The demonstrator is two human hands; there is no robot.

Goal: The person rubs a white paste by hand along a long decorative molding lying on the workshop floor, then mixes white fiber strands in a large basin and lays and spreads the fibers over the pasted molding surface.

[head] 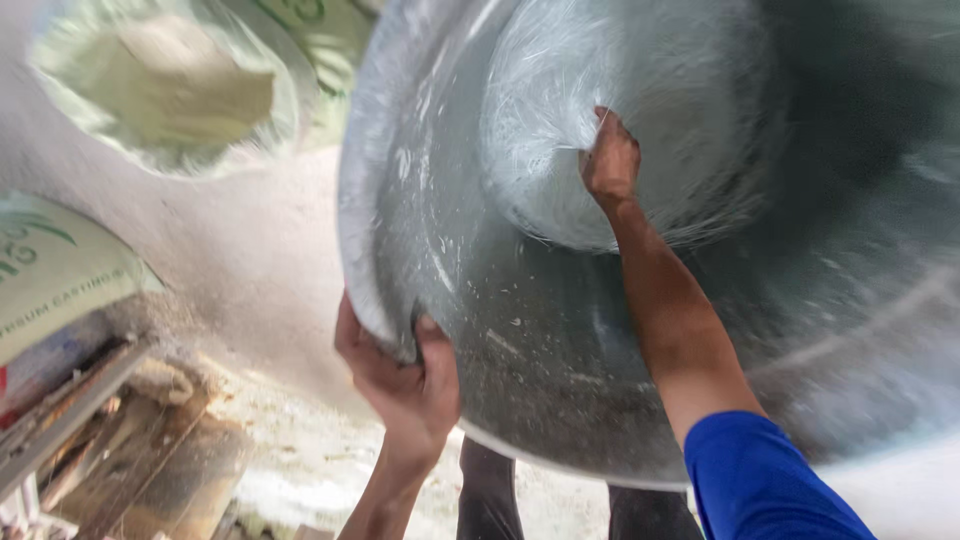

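Dusty white floor lies below, sacks at left. Left hand clamps its grip on the tilted metal basin's rim; right hand presses inside, fingers curled on white residue.

An open sack of pale powder sits above a printed sack, with dusty wooden boards below that printed sack.
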